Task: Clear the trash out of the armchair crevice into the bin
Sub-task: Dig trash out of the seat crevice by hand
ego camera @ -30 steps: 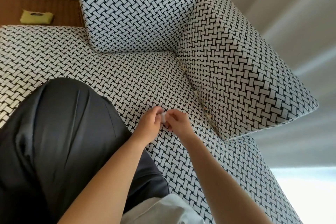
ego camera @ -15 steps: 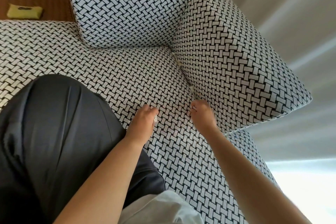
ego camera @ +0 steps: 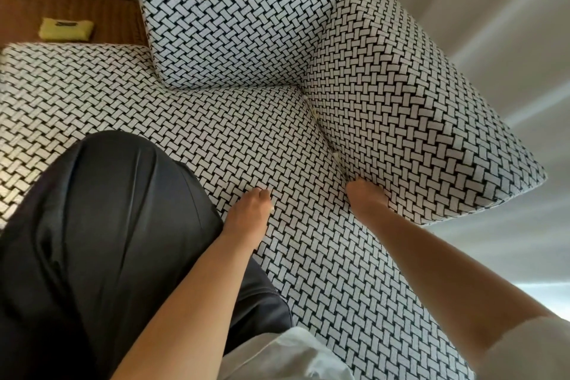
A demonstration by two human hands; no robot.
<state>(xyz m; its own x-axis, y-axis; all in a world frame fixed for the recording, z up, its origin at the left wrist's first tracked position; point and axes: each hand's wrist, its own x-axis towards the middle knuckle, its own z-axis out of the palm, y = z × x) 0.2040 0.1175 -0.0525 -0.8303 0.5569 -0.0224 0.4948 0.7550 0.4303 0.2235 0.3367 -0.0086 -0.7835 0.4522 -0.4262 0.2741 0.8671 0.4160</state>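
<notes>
Fingers of right hand (ego camera: pixel 365 194) hidden in crevice (ego camera: pixel 327 136), state unclear; left hand (ego camera: pixel 248 213) pinches scrap (ego camera: pixel 272 209)

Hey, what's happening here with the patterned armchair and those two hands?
A person leans over the woven-pattern armchair, one dark-trousered leg on its seat. Their right hand is pushed into the crevice between the seat and the side cushion, fingertips hidden. Pale scraps show farther along that gap. The left hand rests on the seat, fingers curled. Something small and pale at its fingertips is too small to identify. No bin is in view.
</notes>
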